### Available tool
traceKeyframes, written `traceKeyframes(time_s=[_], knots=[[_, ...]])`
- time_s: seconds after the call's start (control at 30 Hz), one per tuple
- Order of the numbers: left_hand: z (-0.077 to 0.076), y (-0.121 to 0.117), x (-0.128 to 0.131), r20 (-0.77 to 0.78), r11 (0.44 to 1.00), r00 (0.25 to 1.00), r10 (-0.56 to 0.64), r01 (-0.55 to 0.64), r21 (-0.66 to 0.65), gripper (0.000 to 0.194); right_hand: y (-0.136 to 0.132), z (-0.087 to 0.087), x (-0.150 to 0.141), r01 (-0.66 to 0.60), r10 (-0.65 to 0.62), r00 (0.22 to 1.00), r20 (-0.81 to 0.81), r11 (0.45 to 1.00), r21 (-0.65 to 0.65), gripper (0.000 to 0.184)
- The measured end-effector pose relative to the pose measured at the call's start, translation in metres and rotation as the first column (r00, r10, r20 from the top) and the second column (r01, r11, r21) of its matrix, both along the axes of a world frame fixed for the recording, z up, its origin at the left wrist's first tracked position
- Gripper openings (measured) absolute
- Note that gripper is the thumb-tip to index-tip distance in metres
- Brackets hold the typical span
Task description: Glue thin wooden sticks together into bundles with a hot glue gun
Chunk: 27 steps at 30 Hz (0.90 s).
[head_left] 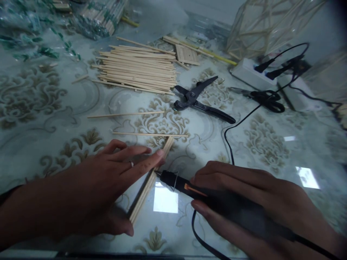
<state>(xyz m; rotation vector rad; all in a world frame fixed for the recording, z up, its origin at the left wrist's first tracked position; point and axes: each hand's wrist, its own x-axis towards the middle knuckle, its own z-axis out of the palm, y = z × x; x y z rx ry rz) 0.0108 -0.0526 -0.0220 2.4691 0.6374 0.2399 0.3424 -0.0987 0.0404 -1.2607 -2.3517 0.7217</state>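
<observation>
Left grip (100, 180): fingers spread, pinning the stick bundle (146, 193), thumb at its near end by the bench's (211, 144) front edge. I read the bundle's long axis as running away from that edge, slanting right. Right grip (257, 187): wrapped round a black glue gun (217, 202), nozzle at the bundle's right flank. No legible writing.

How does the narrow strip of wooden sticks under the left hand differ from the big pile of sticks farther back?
The strip of wooden sticks is narrow and compact, while the pile of sticks is much broader, with uneven ends. The strip slants across the view; the pile's sticks lie mostly sideways. The left hand touches the strip, but neither hand touches the pile. Both are pale wood.
</observation>
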Motion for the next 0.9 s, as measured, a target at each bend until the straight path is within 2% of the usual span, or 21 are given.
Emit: traceKeyframes(time_s=[0.5, 0.73, 0.9], knots=[[-0.006, -0.0013, 0.0014, 0.03, 1.0, 1.0, 0.006, -0.006, 0.026, 0.158, -0.0053, 0.0031, -0.0012, -0.032, 0.03, 0.999, -0.016, 0.993, -0.116, 0.01], [-0.0049, 0.0008, 0.0023, 0.026, 1.0, 1.0, -0.004, 0.003, 0.027, 0.146, -0.0076, 0.0005, -0.0019, -0.042, 0.037, 0.999, -0.039, 0.988, -0.147, 0.014], [-0.0051, 0.0002, 0.0025, 0.061, 1.0, 0.998, -0.016, 0.014, 0.028, 0.154, -0.0096, 0.0001, -0.0011, -0.088, 0.081, 0.995, -0.055, 0.983, -0.16, 0.011]])
